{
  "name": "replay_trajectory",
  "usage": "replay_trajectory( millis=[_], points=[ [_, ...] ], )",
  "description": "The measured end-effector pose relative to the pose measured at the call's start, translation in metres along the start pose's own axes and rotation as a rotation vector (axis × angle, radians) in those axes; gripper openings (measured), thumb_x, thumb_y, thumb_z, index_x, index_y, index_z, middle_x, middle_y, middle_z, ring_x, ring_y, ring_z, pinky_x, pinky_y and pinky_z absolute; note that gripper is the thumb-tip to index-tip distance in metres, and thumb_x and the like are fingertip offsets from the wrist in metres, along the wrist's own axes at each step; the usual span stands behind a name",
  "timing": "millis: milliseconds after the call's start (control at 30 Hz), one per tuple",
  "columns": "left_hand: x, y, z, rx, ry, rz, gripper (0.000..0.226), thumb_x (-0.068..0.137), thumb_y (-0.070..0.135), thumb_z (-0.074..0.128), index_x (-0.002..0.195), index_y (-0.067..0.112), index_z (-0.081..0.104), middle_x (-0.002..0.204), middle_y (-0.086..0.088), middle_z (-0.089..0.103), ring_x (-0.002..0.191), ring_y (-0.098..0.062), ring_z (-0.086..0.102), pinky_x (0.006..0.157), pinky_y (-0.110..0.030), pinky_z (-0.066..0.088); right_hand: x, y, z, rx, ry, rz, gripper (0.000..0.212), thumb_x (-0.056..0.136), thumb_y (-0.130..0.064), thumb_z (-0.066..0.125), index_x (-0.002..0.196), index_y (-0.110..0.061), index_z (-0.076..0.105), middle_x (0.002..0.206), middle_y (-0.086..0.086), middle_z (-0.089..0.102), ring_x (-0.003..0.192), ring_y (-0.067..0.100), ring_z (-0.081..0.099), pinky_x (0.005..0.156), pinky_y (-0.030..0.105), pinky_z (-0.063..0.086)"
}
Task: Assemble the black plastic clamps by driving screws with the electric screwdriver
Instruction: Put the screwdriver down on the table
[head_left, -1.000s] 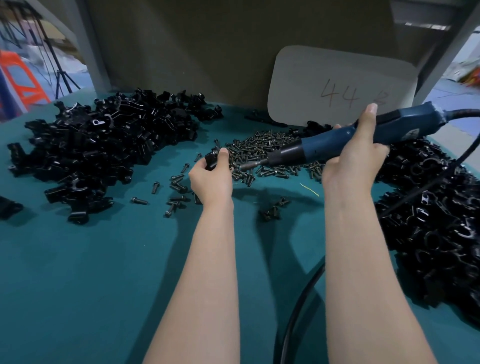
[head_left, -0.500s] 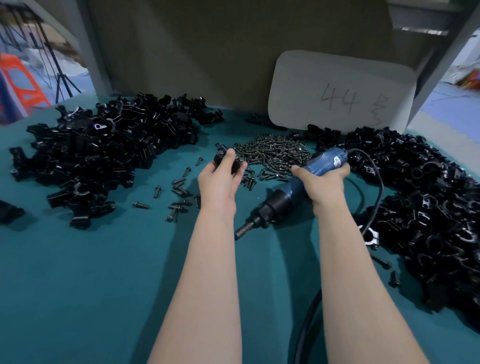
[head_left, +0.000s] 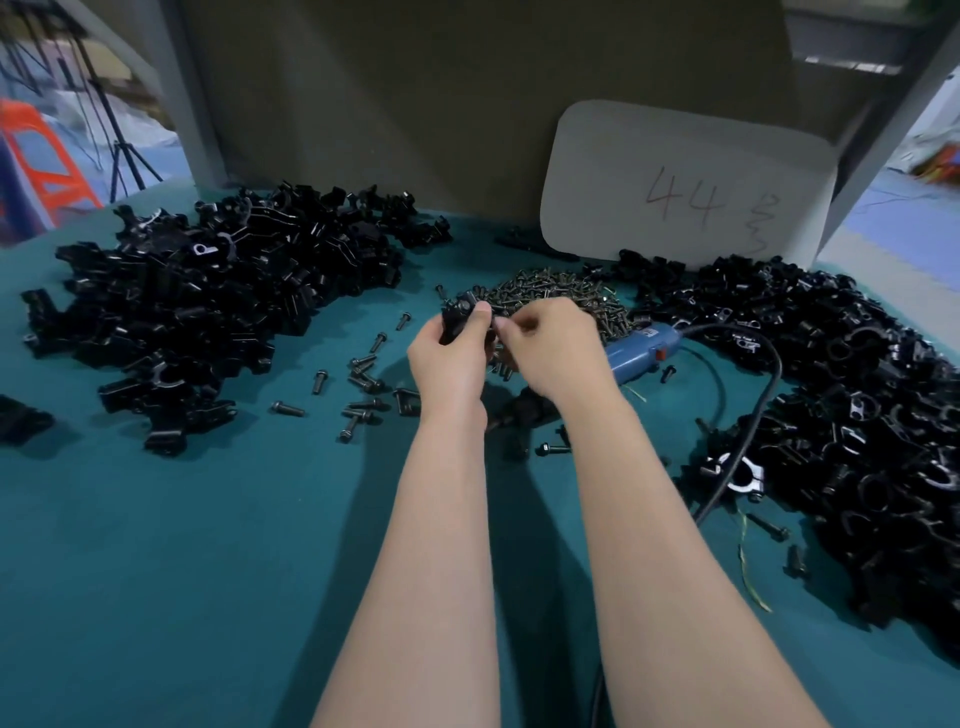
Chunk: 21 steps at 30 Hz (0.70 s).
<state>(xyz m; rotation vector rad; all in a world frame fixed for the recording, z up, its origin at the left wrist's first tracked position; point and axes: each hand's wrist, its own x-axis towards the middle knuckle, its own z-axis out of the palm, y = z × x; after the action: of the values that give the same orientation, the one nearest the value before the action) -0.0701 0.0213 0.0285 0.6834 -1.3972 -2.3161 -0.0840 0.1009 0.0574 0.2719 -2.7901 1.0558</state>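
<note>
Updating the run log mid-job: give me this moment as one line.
left hand: holds clamp | right hand: pinching at clamp, contents unclear | screwdriver: lying on table, untouched

A plain teal cloth table cover (head_left: 208, 571) lies under everything. Two heaps of glossy black plastic clamp pieces, the left heap (head_left: 208, 291) and the right heap (head_left: 857, 415), catch pale highlights. The single black plastic clamp (head_left: 457, 317) gripped by the left hand (head_left: 449, 364) is the same black. The pile of small metal screws (head_left: 561, 291) is dark with an olive-bronze sheen. The blue electric screwdriver (head_left: 639, 351) has a small switch that looks red-orange, though it is blurred, and a black cord (head_left: 748, 415). The white rounded card (head_left: 623, 171) carries "44" in faint red beside dark scribbles. An orange plastic stool (head_left: 47, 161) shows far left.
</note>
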Motion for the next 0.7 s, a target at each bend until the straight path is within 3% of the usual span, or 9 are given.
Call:
replay_trajectory(
  millis=[167,267,467,600,700],
  points=[
    [0.001,0.003,-0.001,0.070,0.059,0.052,0.012,0.088,0.018,0.068,0.095,0.008,0.065,0.098,-0.008,0.069,0.087,-0.019,0.063,0.089,-0.034,0.054,0.002,-0.005,0.012,0.026,0.012,-0.050,0.013,0.094,-0.021,0.054,0.096,-0.013,0.065,0.089,0.005,0.066,0.080,0.017,0.058,0.066,0.023,0.041],
    [0.004,0.006,-0.002,0.129,0.088,0.087,0.015,0.087,0.019,0.068,0.097,0.007,0.065,0.098,-0.007,0.069,0.091,-0.021,0.065,0.091,-0.036,0.053,0.003,-0.003,0.017,0.069,0.016,-0.113,0.007,0.092,-0.017,0.055,0.088,-0.014,0.061,0.075,-0.003,0.060,0.066,0.008,0.052,0.055,0.013,0.037],
    [0.005,0.003,-0.004,0.057,0.094,0.019,0.009,0.088,0.016,0.068,0.093,0.010,0.064,0.102,-0.008,0.069,0.086,-0.018,0.062,0.085,-0.030,0.054,0.004,0.003,0.023,0.107,-0.006,-0.140,0.006,0.092,-0.015,0.058,0.088,-0.018,0.054,0.072,-0.014,0.051,0.065,-0.002,0.046,0.058,0.000,0.035],
    [0.003,0.001,-0.001,0.113,0.071,0.097,0.012,0.088,0.017,0.068,0.097,0.009,0.066,0.092,-0.002,0.067,0.086,-0.017,0.062,0.078,-0.027,0.052,0.003,0.006,0.023,0.128,-0.008,-0.104,0.006,0.095,-0.015,0.053,0.090,-0.015,0.052,0.083,-0.002,0.057,0.070,0.008,0.051,0.056,0.015,0.039],
    [-0.002,0.003,0.006,0.193,0.006,0.217,0.017,0.088,0.016,0.067,0.104,0.015,0.063,0.101,-0.002,0.068,0.097,-0.019,0.065,0.089,-0.033,0.053,0.003,0.008,0.019,0.353,0.010,0.078,0.014,0.095,-0.016,0.054,0.081,-0.014,0.056,0.079,0.002,0.063,0.075,0.018,0.060,0.071,0.030,0.050]
  ],
)
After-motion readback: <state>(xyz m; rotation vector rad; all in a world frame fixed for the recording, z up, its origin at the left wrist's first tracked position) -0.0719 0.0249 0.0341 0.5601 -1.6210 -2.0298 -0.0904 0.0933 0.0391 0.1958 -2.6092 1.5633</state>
